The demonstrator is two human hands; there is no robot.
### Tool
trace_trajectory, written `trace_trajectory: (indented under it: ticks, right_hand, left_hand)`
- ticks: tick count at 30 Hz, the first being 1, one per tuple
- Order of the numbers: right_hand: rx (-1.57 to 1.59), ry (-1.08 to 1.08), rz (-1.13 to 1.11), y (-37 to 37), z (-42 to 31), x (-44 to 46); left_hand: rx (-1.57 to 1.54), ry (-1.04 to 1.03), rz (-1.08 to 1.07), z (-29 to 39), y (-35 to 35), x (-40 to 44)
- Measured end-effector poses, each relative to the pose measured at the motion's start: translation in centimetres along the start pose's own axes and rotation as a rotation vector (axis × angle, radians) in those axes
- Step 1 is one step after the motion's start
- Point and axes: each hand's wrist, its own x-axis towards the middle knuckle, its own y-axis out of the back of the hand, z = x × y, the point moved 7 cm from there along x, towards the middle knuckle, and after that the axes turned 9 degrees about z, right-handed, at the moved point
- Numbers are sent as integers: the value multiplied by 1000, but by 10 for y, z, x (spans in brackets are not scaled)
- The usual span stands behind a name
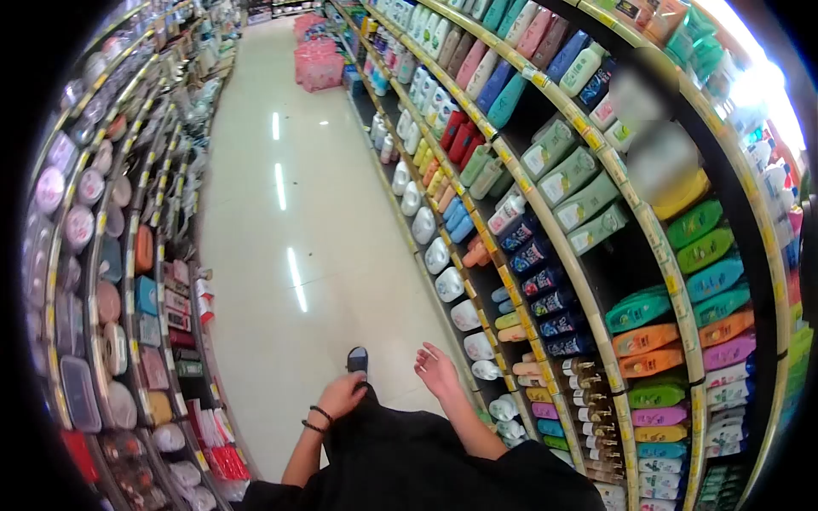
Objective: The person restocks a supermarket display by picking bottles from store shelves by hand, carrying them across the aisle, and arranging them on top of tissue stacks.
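My left hand [342,395], with two dark beaded bracelets [317,419] at the wrist, is in front of my black clothing [409,456]. Its fingers curl together against the dark cloth; whether anything is inside them is hidden. To the right, my right hand [436,370] hangs in the air over the floor, fingers apart and holding nothing. White bottles [465,317] on the lower right-hand shelves are the nearest goods to it. Beyond my left hand, one dark shoe [358,358] shows on the floor.
A pale glossy aisle floor [256,221] runs ahead. Shelves of colourful bottles [643,339] line the right, with green bottles [581,192] higher up. Plastic containers [79,392] fill the left shelves. Pink bags [319,66] stand farther along the right side. Red packets [227,462] lie low at left.
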Motion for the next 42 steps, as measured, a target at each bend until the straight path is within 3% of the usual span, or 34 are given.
trace_trajectory:
  ticks: [5, 9, 14, 18, 20, 22, 23, 24, 25, 26, 29, 31, 35, 36, 39, 40, 42]
  right_hand:
    - [120, 66, 25, -82, -68, 38]
    - [264, 86, -47, -128, -108, 63]
    - [365, 178, -159, -173, -172, 95]
    - [368, 390, -398, -206, -251, 107]
    - [306, 461, -405, -212, -278, 131]
    - [229, 629, -358, -205, -307, 158]
    - [107, 821, -336, -204, -324, 175]
    - [78, 861, -309, -212, -343, 174]
    - [268, 666, -374, -229, -337, 193]
    - [340, 632, -435, -248, -337, 209]
    - [229, 747, -289, -267, -395, 215]
    - [220, 822, -376, -291, -405, 194]
    - [91, 805, -213, -284, -396, 202]
    - [124, 767, -131, -275, -393, 205]
    - [209, 834, -26, -269, -403, 222]
    - [234, 897, 17, -270, -406, 220]
    - [294, 934, 26, -273, -406, 222]
  left_hand:
    - [9, -220, 127, 22, 60, 174]
    - [-147, -344, 119, 97, 91, 289]
    - [-438, -465, 3, 174, 72, 421]
    - [-577, -533, -126, 250, 58, 513]
    - [-659, -602, -156, 278, 46, 563]
    - [-733, -605, -212, 305, 40, 602]
    - [-752, -670, -247, 327, 37, 620]
    - [-655, -683, -255, 322, 6, 674]
    - [-649, -844, -264, 311, 6, 707]
    - [-601, -687, -236, 295, 6, 745]
    - [-763, -603, -274, 372, -11, 798]
    - [-825, -630, -309, 386, -19, 842]
    - [-684, -479, -365, 401, -88, 903]
    - [-810, -352, -446, 386, -127, 933]
    - [-747, -434, -582, 388, -175, 974]
    - [-709, -368, -624, 384, -186, 989]
    - [-611, -513, -620, 374, -222, 1024]
